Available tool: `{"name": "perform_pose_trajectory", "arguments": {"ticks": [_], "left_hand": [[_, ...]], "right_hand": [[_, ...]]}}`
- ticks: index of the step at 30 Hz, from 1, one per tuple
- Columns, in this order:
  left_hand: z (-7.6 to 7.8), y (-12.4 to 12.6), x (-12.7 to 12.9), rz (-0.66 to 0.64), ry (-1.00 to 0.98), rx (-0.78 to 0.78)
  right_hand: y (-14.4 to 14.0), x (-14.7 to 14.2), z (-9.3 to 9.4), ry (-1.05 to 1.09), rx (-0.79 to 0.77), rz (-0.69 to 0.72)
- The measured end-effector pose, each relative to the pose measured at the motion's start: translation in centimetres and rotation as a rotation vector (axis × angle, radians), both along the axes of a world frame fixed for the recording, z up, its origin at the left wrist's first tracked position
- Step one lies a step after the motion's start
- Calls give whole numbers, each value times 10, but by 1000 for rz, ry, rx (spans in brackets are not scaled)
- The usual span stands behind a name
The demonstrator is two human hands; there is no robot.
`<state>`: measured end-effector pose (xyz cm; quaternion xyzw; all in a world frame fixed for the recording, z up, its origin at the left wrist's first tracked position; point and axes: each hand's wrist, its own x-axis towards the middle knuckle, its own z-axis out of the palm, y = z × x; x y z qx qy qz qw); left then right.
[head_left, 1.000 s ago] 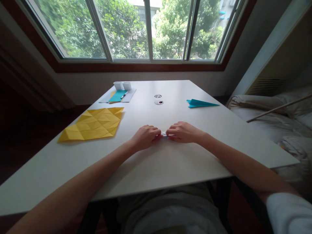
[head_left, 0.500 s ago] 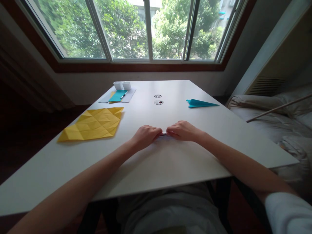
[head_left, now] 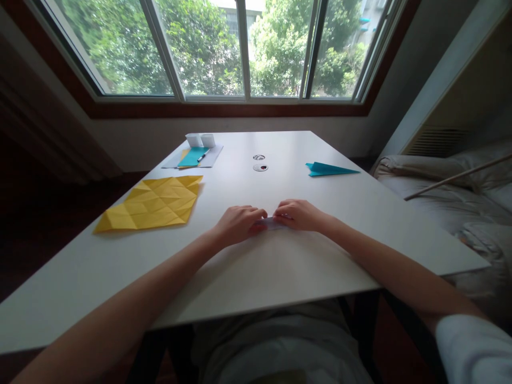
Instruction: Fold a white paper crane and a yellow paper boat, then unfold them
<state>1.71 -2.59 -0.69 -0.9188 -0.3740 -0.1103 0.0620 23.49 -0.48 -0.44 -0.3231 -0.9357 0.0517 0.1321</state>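
Between my two hands is a small folded piece of white paper (head_left: 272, 223), low over the near middle of the white table (head_left: 280, 266). My left hand (head_left: 240, 221) pinches its left end, fingers curled closed. At its right end, my right hand (head_left: 298, 214) grips it between thumb and fingers. Most of the paper is covered by my fingers, so its full shape is hidden. A creased sheet of yellow paper (head_left: 160, 201) lies to the left of my left hand. Farther off on the right rests a blue folded paper plane (head_left: 330, 169).
At the far left are blue paper (head_left: 194, 157), a pen (head_left: 203, 156) and two white folded paper pieces (head_left: 200, 140). Two round discs (head_left: 260, 167) lie mid-table. A window (head_left: 244, 53) is behind, and a covered couch (head_left: 432, 186) stands at the right.
The white paper has tilted, and more of its pale face now shows between my hands. My fingers have shifted slightly on it; both arms stay nearly in place.
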Motion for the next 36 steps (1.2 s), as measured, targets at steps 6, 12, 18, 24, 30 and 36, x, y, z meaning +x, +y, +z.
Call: {"name": "perform_pose_trajectory", "arguments": {"ticks": [6,12,18,24,30,36], "left_hand": [[2,-2,2,59,-41,-69],[4,-3,2,84,-50,-82],[0,0,1,50,-63,-97],[1,0,1,34,-61,-87],[-3,4,-1,-26,-96,-103],[-6,3,1,-64,-107,-110]], "right_hand": [[-1,-2,0,56,-47,-22],[1,-5,-2,151,-122,-38],[3,-9,-3,254,-293,-183],[7,-11,2,207,-426,-199],[11,-11,-7,159,-297,-285],[10,-7,-7,184,-123,-118]]}}
